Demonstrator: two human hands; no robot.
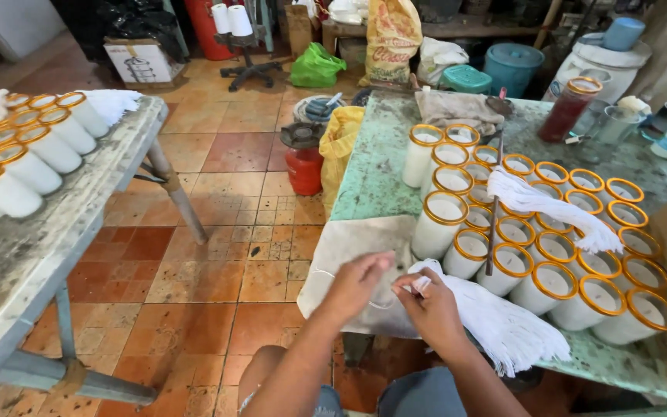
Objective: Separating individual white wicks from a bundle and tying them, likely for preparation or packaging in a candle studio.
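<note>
Wicks (496, 320): soft white stringy bundle at 5 o'clock on the worn green counter (376, 166) | right hand (432, 309) pinches one strand | left hand (358, 284) curled narrow, touching the pale cloth (349, 251) | glass candle jars (538, 243), gold rims, white wax, 3 o'clock | yellow printed sack (392, 38) at 12 | white carton (139, 60) at 11.

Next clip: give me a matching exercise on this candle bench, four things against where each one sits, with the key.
Things:
1. Bundle of white wicks
2. Dark red jar
3. Green bag
4. Second wick bundle

Places:
A. On the tiled floor, far side
B. Under the right hand, at the table's near edge
C. Draped across the gold-rimmed candle glasses
D. Standing behind the glasses, on the green table

Pairs: 1-B, 2-D, 3-A, 4-C
</note>
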